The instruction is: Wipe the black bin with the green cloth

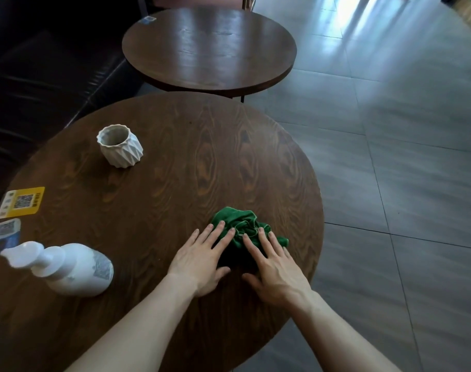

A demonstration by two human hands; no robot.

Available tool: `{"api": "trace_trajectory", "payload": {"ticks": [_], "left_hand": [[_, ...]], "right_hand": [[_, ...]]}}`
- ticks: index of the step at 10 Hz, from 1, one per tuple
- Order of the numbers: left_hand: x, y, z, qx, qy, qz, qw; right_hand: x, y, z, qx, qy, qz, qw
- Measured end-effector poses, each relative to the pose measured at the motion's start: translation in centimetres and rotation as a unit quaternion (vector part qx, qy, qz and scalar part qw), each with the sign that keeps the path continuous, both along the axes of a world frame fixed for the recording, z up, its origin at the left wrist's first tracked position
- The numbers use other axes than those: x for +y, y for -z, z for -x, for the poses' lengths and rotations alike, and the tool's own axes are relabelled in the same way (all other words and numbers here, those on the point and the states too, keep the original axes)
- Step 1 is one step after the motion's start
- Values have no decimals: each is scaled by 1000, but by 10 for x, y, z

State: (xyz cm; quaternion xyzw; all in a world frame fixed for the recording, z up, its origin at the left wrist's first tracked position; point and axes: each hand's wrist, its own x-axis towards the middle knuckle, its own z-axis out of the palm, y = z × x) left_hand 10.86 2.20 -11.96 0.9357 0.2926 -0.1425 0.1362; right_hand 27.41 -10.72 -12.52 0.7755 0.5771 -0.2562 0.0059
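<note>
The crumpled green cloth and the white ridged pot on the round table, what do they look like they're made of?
Crumpled green cloth: soft, matte fabric, perhaps microfibre; it bunches in folds and has a stitched edge. White ridged pot: probably ceramic, matte; rigid faceted walls and a thick rim, though plastic can't be ruled out.

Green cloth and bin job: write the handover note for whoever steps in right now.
Left hand: flat, fingers spread, fingertips resting on the near-left edge of the green cloth; not gripping.
Right hand: flat, fingers spread, fingertips on the cloth's near-right part; not gripping.
The cloth lies crumpled on the near round table, towards its right side.
The black bin is not in view from the head camera.
Also on the table: white ribbed cup far left, white pump bottle on its side near left.
Done: nothing visible yet. Left: pick up the cloth, find the bin, wipe it.
</note>
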Motion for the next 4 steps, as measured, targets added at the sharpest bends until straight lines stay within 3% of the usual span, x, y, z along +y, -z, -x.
{"api": "trace_trajectory", "payload": {"ticks": [4], "left_hand": [[3, -61, 30, -21, -25, 11, 999]], "right_hand": [[-10, -47, 5, 11, 78, 4, 997]]}}
